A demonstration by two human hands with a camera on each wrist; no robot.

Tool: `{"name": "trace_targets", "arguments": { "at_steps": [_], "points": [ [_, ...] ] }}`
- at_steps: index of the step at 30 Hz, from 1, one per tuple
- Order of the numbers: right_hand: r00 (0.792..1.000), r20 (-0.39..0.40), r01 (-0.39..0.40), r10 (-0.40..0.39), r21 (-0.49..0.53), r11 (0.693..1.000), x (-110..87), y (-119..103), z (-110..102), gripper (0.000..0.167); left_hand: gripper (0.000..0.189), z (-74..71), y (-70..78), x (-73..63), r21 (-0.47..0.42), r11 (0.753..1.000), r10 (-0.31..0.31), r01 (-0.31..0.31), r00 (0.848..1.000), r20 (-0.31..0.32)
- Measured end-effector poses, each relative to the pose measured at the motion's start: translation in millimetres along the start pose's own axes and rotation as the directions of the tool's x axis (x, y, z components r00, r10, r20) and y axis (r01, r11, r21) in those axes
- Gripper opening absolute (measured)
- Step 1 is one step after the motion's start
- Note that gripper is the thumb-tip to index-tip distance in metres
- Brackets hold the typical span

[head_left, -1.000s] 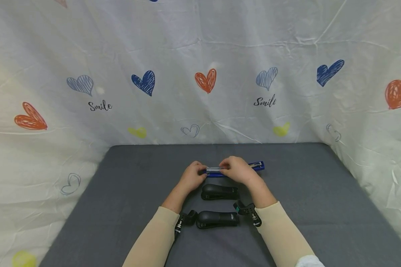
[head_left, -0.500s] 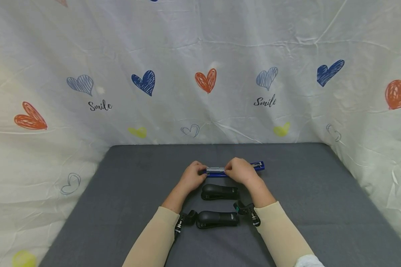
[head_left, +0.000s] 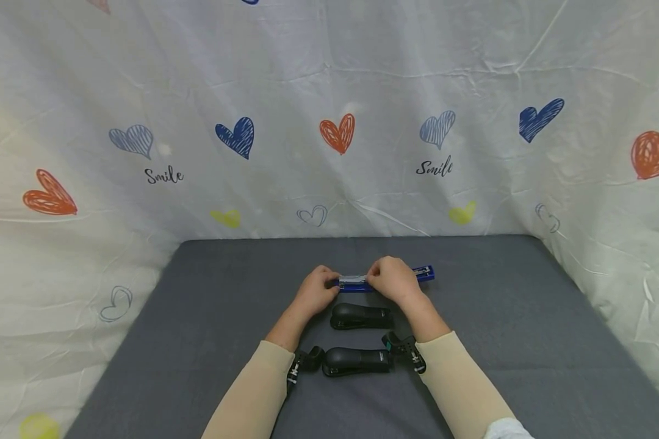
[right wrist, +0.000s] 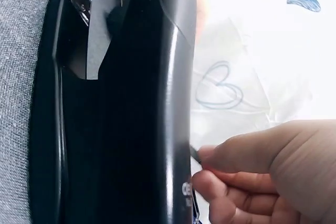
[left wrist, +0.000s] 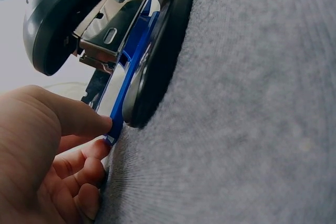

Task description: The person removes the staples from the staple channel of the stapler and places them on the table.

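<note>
A blue stapler (head_left: 356, 288) lies opened out flat, a silver channel (head_left: 353, 278) showing along it. My left hand (head_left: 315, 291) pinches its left end; in the left wrist view, thumb and fingertips grip the blue base (left wrist: 130, 66). My right hand (head_left: 393, 279) is over the stapler's middle and hides part of it. The right wrist view has its thumb and index finger pinching a thin grey strip (right wrist: 195, 153), mostly hidden behind a black stapler (right wrist: 176, 87). The blue stapler's other arm (head_left: 427, 272) sticks out to the right of that hand.
Two black staplers, a farther one (head_left: 360, 316) and a nearer one (head_left: 357, 361), lie between my forearms on the grey cloth-covered table (head_left: 241, 268). Behind the far edge hangs a white curtain (head_left: 285, 183) printed with hearts.
My right hand first slid a little right along the blue stapler, baring more of the channel, then came slightly back left. The left hand and the black staplers have kept their places.
</note>
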State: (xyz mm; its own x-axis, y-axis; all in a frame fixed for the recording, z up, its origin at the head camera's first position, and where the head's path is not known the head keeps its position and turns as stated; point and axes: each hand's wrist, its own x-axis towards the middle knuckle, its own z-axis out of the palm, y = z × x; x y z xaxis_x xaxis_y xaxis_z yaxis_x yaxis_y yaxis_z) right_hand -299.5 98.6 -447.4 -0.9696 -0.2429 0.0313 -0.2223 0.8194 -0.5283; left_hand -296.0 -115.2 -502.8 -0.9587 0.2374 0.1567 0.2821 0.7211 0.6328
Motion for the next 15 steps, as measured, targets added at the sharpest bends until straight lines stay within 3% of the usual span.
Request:
{"name": "trace_targets", "arguments": {
  "at_steps": [4, 9, 15],
  "points": [
    [0.999, -0.035, 0.004, 0.0, 0.106, 0.994, 1.6, -1.0, 2.0, 0.013, 0.03, -1.1, 0.7, -0.2, -0.004, 1.0, 0.002, -0.002, 1.0, -0.002],
    [0.999, -0.023, -0.02, 0.026, 0.243, 0.97, 4.1, 0.3, 6.0, 0.016, 0.03, -1.1, 0.0, 0.2, -0.006, 1.0, 0.005, -0.005, 1.0, -0.004],
    [0.999, -0.023, 0.035, -0.031, 0.196, 0.98, 5.6, 2.6, 9.8, 0.025, 0.03, -0.6, -0.8, 0.3, -0.018, 1.0, 0.007, -0.007, 1.0, -0.014]
  ]
}}
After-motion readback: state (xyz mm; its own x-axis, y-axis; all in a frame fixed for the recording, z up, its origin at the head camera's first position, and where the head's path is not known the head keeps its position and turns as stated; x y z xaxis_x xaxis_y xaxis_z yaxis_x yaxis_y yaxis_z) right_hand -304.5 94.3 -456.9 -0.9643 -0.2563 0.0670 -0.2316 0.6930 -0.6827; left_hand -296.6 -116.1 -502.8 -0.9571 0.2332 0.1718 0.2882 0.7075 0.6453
